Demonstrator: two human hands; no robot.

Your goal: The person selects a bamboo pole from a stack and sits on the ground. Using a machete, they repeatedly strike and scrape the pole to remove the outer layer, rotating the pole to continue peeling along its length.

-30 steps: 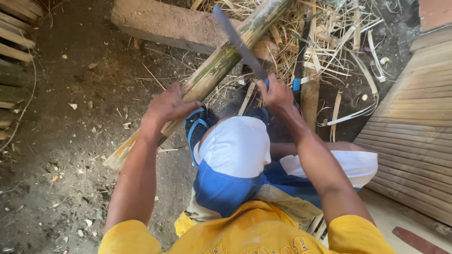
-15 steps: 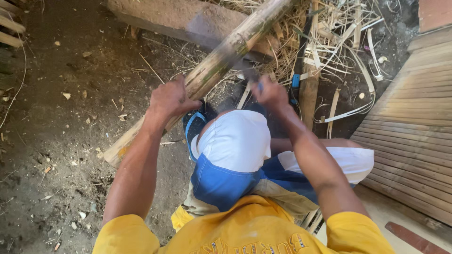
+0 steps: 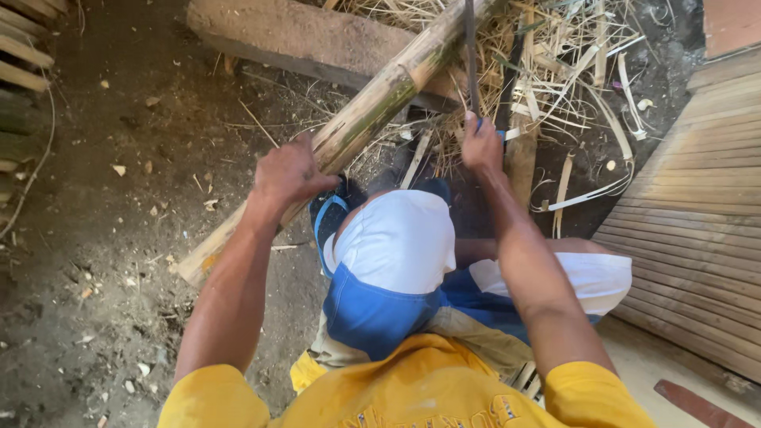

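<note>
The long round green-brown bamboo pole (image 3: 372, 119) lies on the dirt floor (image 3: 103, 238), its long axis running from 7 o'clock to 1 o'clock. The left hand (image 3: 289, 170) has its fingers wrapped around the pole's middle. The right hand (image 3: 481, 144), at 3 o'clock from it, grips the handle of a thin dark blade (image 3: 469, 47), which stands just over the pole's far part.

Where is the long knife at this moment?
In the head view, the knife stands upright in the right hand, at top centre, its blade against the bamboo pole that the left hand grips.
</note>
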